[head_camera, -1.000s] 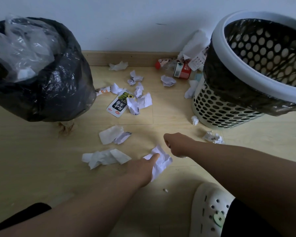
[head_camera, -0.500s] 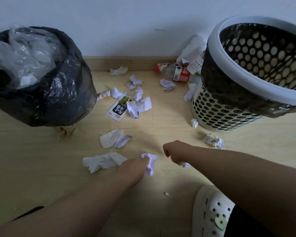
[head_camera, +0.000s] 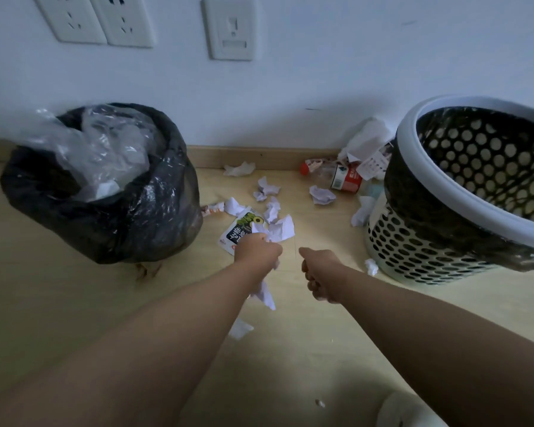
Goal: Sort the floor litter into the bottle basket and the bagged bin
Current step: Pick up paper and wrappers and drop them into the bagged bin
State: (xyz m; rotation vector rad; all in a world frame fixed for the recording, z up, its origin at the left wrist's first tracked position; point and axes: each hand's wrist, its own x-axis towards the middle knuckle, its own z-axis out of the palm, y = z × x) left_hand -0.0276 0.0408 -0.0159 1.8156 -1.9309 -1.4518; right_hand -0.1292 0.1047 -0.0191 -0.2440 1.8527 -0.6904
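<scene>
The crumpled paper (head_camera: 265,295) is held off the floor in the left hand (head_camera: 258,252), whose fingers clamp its upper part. A loose tail hangs below the fist, its long axis running down toward the camera.

The right hand (head_camera: 319,274) is just beside it, apart from it, curled into a fist. No contents are visible in that fist.

The black-bagged bin (head_camera: 111,217) stands to the left of the left hand, which is the nearer hand to it. The perforated basket (head_camera: 413,241) stands to the right, nearer the right hand. The carry is judged to go left.

The frame edge cuts off the basket. The plastic bottle (head_camera: 336,177) lies partly behind white litter. The bin's contents read only as clear film.
</scene>
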